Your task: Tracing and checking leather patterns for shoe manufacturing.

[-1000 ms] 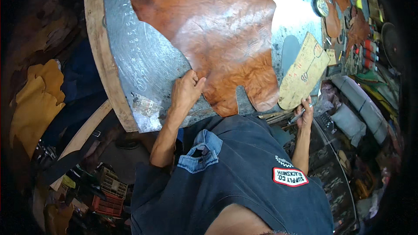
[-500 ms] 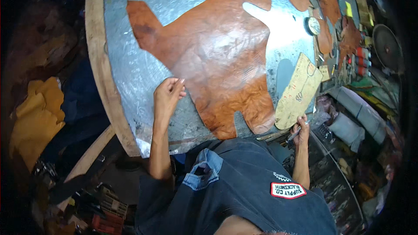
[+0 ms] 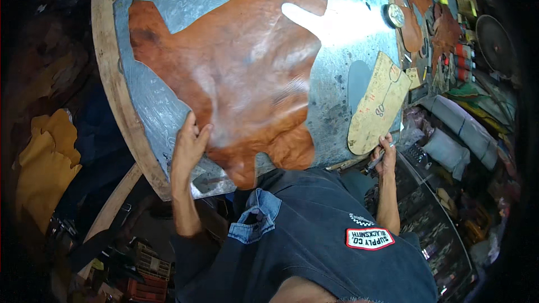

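Observation:
A large brown leather hide (image 3: 252, 73) with an uneven outline lies across the grey metal sheet on the table. My left hand (image 3: 190, 145) is at the hide's left edge, its thumb and fingers closing on the leather. By the table's near right edge, my right hand (image 3: 385, 154) is closed around a slim, silvery pen-like tool (image 3: 371, 164), mostly hidden by the fingers. Those fingers are beside the lower end of a yellowish sole-shaped template (image 3: 377, 106) with handwritten marks. A grey rounded flat piece (image 3: 358, 84) lies partly under the template.
The metal sheet (image 3: 331, 106) covers a wooden table (image 3: 106, 62). A round tin (image 3: 394, 15), leather pieces (image 3: 443, 33) and red-and-grey cylinders (image 3: 464, 63) crowd the right side. Rolled material (image 3: 469, 126) lies farther right. Yellow leather (image 3: 48, 163) hangs at the left.
The hide has shifted left and turned a little, baring more metal sheet beside the template. My left hand has moved down and left onto its edge. The right hand keeps the tool.

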`<state>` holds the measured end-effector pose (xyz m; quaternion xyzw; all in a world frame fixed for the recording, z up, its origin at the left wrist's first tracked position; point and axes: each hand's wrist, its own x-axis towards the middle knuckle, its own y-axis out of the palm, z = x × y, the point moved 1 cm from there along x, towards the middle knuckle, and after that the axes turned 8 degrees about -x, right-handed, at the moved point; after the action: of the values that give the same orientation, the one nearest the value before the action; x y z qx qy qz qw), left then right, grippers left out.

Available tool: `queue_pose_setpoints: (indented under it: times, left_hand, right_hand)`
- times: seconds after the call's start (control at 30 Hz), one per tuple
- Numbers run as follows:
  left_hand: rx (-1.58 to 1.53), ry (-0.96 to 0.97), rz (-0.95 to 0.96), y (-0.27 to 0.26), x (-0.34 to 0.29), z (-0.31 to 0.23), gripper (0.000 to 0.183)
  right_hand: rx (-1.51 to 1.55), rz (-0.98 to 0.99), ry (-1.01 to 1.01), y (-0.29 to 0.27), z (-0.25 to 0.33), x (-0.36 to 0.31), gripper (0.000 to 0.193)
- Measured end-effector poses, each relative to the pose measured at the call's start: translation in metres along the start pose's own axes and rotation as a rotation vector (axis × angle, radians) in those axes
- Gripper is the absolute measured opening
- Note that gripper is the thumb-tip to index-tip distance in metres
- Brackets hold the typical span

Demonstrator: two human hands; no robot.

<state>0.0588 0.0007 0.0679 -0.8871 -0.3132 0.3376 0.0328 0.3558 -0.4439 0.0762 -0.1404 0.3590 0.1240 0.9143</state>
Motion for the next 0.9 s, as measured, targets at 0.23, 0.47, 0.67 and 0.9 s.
queue_pose_setpoints:
  times: [0.23, 0.47, 0.67, 0.9]
  left_hand:
    - [0.288, -0.025, -0.076, -0.004, -0.01, 0.005, 0.035]
    - [0.237, 0.058, -0.162, 0.003, -0.016, 0.018, 0.031]
    - [0.196, 0.136, -0.184, 0.004, -0.018, 0.023, 0.025]
    - [0.161, 0.115, -0.193, 0.003, -0.018, 0.023, 0.025]
  right_hand:
    - [-0.064, -0.007, 0.009, 0.009, 0.008, -0.005, 0.027]
    - [-0.053, 0.008, 0.021, 0.011, 0.009, -0.005, 0.026]
    - [-0.038, 0.042, 0.003, 0.003, 0.005, -0.003, 0.023]
    - [-0.055, 0.028, -0.001, 0.004, 0.003, -0.003, 0.021]
